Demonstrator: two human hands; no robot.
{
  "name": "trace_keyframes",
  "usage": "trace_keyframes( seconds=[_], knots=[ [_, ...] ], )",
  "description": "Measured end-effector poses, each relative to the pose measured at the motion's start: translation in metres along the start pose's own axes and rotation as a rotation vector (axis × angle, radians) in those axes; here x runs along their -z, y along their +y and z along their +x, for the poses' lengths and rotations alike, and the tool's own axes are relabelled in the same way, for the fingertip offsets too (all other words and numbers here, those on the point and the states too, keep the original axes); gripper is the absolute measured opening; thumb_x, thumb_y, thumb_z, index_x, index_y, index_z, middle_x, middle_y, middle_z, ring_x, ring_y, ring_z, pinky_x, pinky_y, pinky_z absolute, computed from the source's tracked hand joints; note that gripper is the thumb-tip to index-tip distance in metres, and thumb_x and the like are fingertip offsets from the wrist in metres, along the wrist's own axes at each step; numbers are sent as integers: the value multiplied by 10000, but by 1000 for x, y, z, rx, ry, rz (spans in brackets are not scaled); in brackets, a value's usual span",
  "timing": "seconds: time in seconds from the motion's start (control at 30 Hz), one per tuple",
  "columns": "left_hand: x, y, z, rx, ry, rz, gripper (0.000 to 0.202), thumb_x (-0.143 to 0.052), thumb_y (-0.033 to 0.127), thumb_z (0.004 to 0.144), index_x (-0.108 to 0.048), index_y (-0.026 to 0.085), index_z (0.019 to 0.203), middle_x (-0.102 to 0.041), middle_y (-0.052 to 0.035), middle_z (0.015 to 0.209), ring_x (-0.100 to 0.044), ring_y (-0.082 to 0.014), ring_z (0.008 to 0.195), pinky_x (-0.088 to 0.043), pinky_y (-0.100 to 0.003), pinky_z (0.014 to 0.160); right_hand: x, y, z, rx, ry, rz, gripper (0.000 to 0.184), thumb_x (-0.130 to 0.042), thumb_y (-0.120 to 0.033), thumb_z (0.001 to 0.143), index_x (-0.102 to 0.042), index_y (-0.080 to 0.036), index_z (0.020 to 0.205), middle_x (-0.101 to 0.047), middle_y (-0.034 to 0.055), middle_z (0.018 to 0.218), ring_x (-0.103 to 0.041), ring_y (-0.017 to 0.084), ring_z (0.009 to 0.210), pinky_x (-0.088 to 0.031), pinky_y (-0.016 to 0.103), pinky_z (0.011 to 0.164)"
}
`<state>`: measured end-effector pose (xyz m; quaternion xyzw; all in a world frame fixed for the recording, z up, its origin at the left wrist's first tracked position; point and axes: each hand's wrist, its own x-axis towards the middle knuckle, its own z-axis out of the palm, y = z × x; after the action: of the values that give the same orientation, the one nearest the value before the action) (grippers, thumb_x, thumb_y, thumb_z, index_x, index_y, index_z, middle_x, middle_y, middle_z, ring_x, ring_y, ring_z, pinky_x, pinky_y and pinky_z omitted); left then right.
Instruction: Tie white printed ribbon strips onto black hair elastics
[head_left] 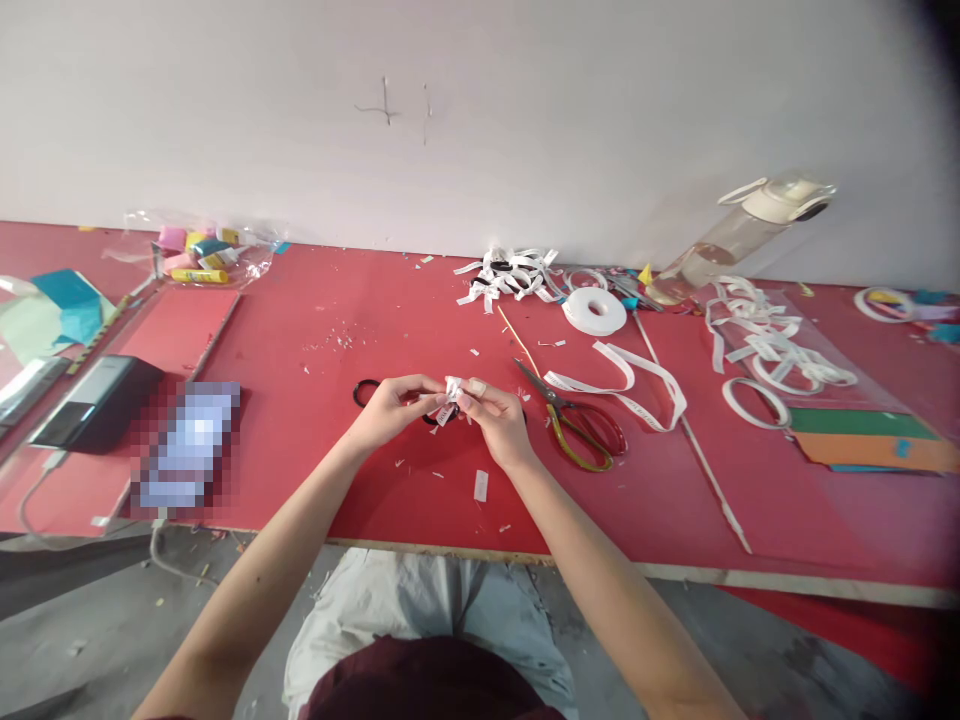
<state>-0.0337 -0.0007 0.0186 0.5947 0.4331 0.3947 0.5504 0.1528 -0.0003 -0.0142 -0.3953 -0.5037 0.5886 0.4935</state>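
Note:
Between my two hands is a small piece of printed white ribbon [453,389], pinched at the fingertips. My left hand [395,408] grips it from one side with thumb and forefinger. My right hand [495,418] holds its other side, fingers closed. A black loop [365,392] shows beside my left fingers, and more black band lies partly hidden under the ribbon. Right of my hands, scissors [570,415] with green and red handles lie partly open on the red table [300,340]. A long strip of printed white ribbon [637,410] curls beside them.
Black-and-white ribbon pieces [510,275] are heaped at the back, near a white ribbon roll [594,311]. A tilted bottle [742,235] leans on the wall. A blurred phone [191,445] and a black device [97,400] lie left. A thin stick [697,450] crosses the right side.

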Motion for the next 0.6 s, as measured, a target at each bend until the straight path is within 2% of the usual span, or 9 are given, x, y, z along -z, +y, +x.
trace_keyframes(
  seconds=[0.17, 0.23, 0.33, 0.47, 0.6],
  knots=[
    [-2, -3, 0, -43, 40, 62, 313, -702, 445, 827, -732, 145, 911, -741, -86, 884, -659, -197, 816, -503, -312, 755, -6, 10, 1, -107, 80, 106, 460, -780, -553, 721, -779, -239, 1058, -679, 22, 802, -606, 164, 769, -525, 307, 686],
    [-1, -3, -1, -48, 48, 77, 308, -698, 443, 831, -733, 149, 915, -741, -84, 883, -654, -194, 811, -499, -311, 752, -7, 11, 2, -134, 75, 122, 500, -791, -575, 693, -774, -231, 1056, -698, 32, 840, -610, 165, 764, -518, 300, 658],
    [-1, -2, -1, -42, 40, 100, 306, -677, 440, 850, -730, 146, 920, -738, -80, 884, -643, -181, 803, -484, -300, 743, -5, 10, 3, -115, 56, 114, 449, -804, -554, 689, -776, -229, 998, -731, 53, 986, -654, 189, 865, -542, 309, 731],
    [-4, 0, -2, -26, 29, 132, 310, -685, 449, 845, -726, 148, 903, -731, -61, 857, -608, -151, 750, -448, -269, 687, -4, 5, 3, -36, 72, 63, 286, -800, -482, 729, -768, -231, 863, -731, 31, 935, -672, 194, 930, -555, 331, 853],
    [-7, -3, 0, -46, 59, 180, 326, -670, 473, 856, -725, 153, 891, -716, -40, 811, -548, -125, 671, -403, -258, 627, -8, 5, 1, -2, 107, 62, 268, -785, -439, 758, -783, -228, 922, -714, 25, 941, -662, 200, 975, -549, 348, 905]
  ],
)
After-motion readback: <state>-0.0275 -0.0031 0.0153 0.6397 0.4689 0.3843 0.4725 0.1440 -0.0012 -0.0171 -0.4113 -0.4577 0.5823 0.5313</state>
